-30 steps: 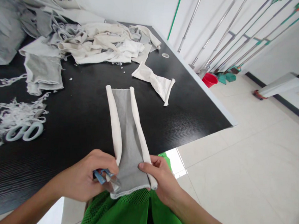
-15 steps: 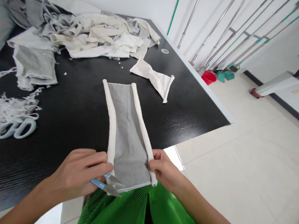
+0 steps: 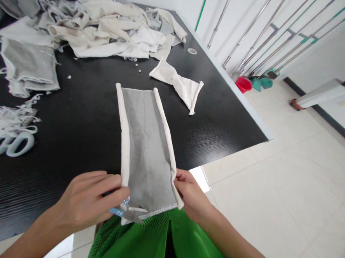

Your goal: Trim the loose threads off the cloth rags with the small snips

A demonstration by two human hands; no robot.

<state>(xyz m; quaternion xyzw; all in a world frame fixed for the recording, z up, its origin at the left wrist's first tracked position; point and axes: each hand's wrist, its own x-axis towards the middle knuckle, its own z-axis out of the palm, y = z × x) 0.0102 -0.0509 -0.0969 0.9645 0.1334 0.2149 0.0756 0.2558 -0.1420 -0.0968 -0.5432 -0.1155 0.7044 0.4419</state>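
Observation:
A grey cloth piece [image 3: 148, 143] with white rolled long edges stretches from my lap onto the black table. Its near end has a stitched hem. My left hand [image 3: 95, 198] is closed on the left rolled edge, and it also holds small blue-handled thread snips [image 3: 128, 212], whose blades lie over the near corner. With fingers closed, my right hand [image 3: 190, 192] pinches the right rolled edge close to the same end. Past the cloth's far end, to the right, lies a twisted white cloth piece [image 3: 178, 83] on the table.
A heap of white and grey cloth [image 3: 108, 31] covers the back of the black table [image 3: 81, 131]. At left are white thread scraps [image 3: 8, 119] and light-handled scissors [image 3: 21, 145]. A white ring [image 3: 191, 51] lies near the right edge. Mop poles and a red bucket [image 3: 243, 84] stand beyond.
The right rolled edge has opened out somewhat near my right hand, so more grey shows. The snips have shifted slightly in my left hand. The view has moved a little.

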